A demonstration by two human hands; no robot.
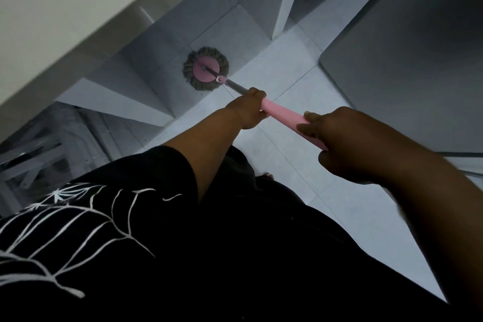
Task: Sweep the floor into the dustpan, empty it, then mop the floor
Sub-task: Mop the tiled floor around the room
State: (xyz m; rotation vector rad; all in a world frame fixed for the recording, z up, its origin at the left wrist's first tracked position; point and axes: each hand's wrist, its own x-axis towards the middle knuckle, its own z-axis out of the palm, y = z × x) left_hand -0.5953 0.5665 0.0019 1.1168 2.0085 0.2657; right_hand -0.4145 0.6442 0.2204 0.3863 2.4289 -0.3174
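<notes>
A round mop head (205,68) with a pink disc and a grey fringe lies flat on the pale tiled floor (337,206), at the foot of a grey wall. Its grey pole runs back to a pink handle (283,115). My left hand (247,110) grips the pole where the pink handle begins. My right hand (347,144) grips the handle's near end, closer to me. No broom or dustpan is in view.
A white wall and grey skirting (109,34) run along the left. A large grey panel (407,65) stands on the right. A metal frame (34,162) sits at the lower left. My black clothing with a white web print fills the bottom, and toes (268,175) show.
</notes>
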